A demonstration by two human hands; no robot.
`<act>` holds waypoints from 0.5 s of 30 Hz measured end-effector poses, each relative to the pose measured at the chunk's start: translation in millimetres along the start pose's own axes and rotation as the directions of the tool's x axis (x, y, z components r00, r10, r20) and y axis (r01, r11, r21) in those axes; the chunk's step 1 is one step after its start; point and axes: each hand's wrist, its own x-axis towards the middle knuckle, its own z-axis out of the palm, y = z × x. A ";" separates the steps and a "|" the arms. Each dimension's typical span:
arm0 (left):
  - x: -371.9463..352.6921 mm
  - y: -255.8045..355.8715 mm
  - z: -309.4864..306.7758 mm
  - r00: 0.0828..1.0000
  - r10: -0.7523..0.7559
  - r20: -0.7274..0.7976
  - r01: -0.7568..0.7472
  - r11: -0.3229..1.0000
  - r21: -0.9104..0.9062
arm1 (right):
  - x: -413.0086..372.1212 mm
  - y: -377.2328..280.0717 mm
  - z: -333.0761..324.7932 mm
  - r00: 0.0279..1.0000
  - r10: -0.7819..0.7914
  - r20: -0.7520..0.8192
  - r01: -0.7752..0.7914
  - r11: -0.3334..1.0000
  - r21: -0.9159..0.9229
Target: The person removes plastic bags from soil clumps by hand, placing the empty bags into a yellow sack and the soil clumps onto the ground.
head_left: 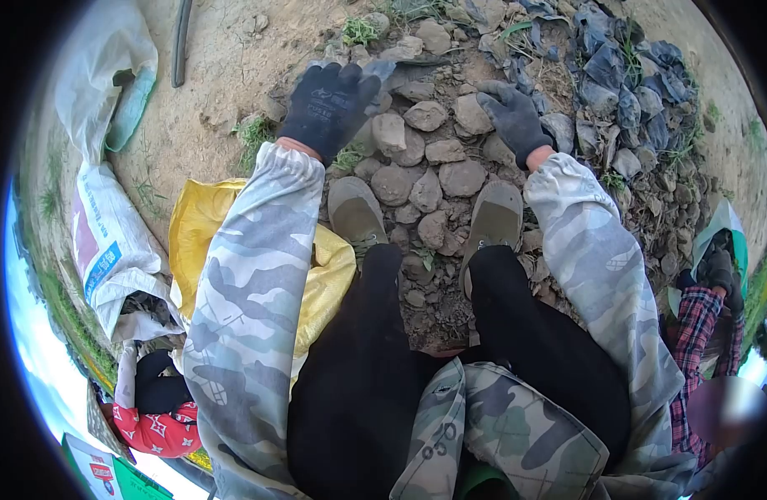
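My left hand (329, 107), in a black glove with printing on its back, is over the far left side of a heap of brown lumps (427, 117). Its fingers are bent around a piece of thin greyish plastic film (382, 77), which shows past the fingertips and thumb. My right hand (515, 118), in a dark glove, is above the right side of the lumps. Its fingers are loosely stretched to the left, holding nothing visible. The lumps are rounded, dusty and stone-like, and continue down between my two shoes (356, 210).
Crumpled dark plastic sheeting (604, 62) lies with more lumps at the right. Beside my left leg is a yellow sack (327, 279); farther left, a white woven sack (108, 225). One person in red (162, 429) is at lower left, another in a plaid sleeve (699, 329) at right.
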 end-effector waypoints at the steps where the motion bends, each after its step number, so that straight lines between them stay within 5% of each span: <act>1: -0.9 12.1 -1.3 0.979 0.204 0.030 -0.204 0.979 0.016 | -1.1 3.3 1.1 1.000 0.000 -0.002 0.000 1.000 -0.008; 2: -0.2 25.4 -3.1 0.914 0.401 0.060 -0.403 0.915 0.028 | -2.3 8.1 3.7 0.997 -0.060 -0.049 0.059 0.998 -0.027; 3: 0.1 39.5 2.2 0.889 0.443 0.120 -0.446 0.895 0.003 | -2.9 13.2 4.4 0.988 -0.120 -0.097 0.116 0.992 -0.050; 5: -2.6 63.7 15.0 0.834 0.482 0.268 -0.492 0.870 -0.036 | -4.8 10.6 3.4 0.993 -0.085 -0.086 0.085 0.996 -0.009; 9: -14.1 69.0 28.4 0.846 0.474 0.242 -0.460 0.880 -0.117 | -12.5 6.8 2.4 0.999 -0.032 -0.024 0.032 0.999 0.008; 12: -18.8 35.4 11.6 0.992 0.121 -0.043 -0.127 0.966 -0.227 | -12.8 16.0 4.7 0.999 -0.040 -0.010 0.040 0.999 0.003; 15: -33.7 -14.3 1.3 0.938 -0.228 -0.261 0.121 0.921 -0.370 | -12.6 26.8 6.0 0.999 -0.036 0.001 0.036 0.997 0.062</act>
